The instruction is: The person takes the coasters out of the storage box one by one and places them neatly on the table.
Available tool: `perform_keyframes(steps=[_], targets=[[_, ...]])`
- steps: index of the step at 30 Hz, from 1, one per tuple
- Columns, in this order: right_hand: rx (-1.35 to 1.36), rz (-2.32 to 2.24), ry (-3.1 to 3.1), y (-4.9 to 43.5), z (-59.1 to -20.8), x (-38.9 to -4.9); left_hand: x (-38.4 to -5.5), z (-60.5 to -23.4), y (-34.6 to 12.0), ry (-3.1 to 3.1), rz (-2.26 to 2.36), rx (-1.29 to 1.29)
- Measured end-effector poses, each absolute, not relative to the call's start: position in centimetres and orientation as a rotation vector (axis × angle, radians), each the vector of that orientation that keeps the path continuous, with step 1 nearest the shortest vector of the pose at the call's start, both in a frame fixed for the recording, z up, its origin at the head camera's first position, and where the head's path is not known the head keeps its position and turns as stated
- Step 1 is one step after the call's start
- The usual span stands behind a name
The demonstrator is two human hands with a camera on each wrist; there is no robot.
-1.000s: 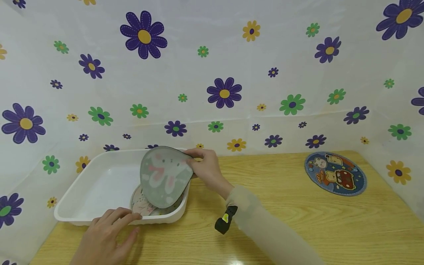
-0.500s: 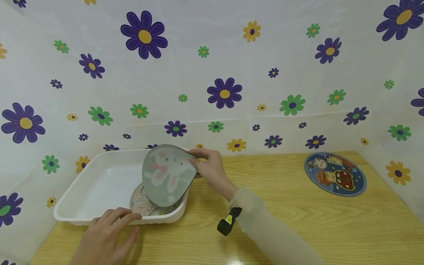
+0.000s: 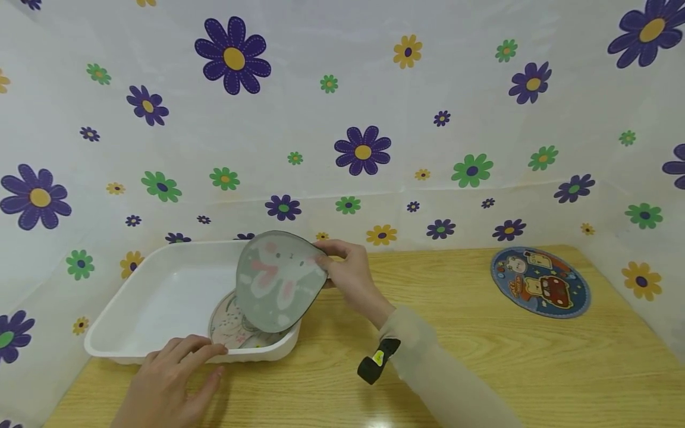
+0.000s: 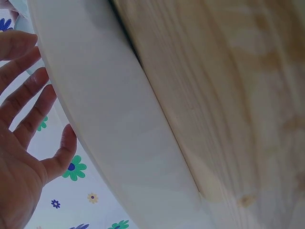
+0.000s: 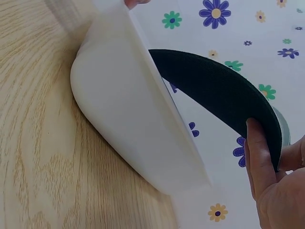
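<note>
My right hand (image 3: 350,276) pinches the right edge of a round grey-green mat (image 3: 280,282) printed with a white rabbit. It holds the mat tilted above the right end of a white plastic tub (image 3: 155,297). The dark backing (image 5: 214,86) of that mat, bent in a curve, shows in the right wrist view. Below it, partly hidden, a floral round mat (image 3: 227,327) lies in the tub. The fingertips of my left hand (image 3: 171,377) rest on the tub's front rim; the left wrist view shows its fingers (image 4: 35,114) spread along the rim.
A blue round mat (image 3: 540,282) with cartoon bears and a red car lies flat at the far right of the wooden table (image 3: 455,333). A white sheet (image 3: 299,119) with printed flowers stands behind and at both sides. A black strap (image 3: 377,359) is on the right wrist.
My right hand has moved slightly right and the rabbit mat with it, so more of the floral mat beneath shows. My left hand stays on the rim.
</note>
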State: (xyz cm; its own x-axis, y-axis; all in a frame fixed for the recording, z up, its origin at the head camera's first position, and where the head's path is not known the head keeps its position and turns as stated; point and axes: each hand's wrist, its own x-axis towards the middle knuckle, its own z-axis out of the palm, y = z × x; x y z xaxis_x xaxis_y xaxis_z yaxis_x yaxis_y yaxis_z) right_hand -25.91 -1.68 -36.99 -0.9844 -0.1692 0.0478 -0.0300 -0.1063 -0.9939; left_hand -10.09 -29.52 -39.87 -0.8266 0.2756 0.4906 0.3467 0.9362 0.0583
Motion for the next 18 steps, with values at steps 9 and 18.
perform_keyframes(steps=[9,18], targets=[[-0.222,-2.276,2.011,-0.7,-37.0,-25.8,-10.1,-40.0,-29.5,-2.583,-0.195,-0.457],[-0.177,-2.29,2.0,0.4,-36.5,-25.8,-10.6,-40.4,-29.7,-2.523,-0.167,-0.476]])
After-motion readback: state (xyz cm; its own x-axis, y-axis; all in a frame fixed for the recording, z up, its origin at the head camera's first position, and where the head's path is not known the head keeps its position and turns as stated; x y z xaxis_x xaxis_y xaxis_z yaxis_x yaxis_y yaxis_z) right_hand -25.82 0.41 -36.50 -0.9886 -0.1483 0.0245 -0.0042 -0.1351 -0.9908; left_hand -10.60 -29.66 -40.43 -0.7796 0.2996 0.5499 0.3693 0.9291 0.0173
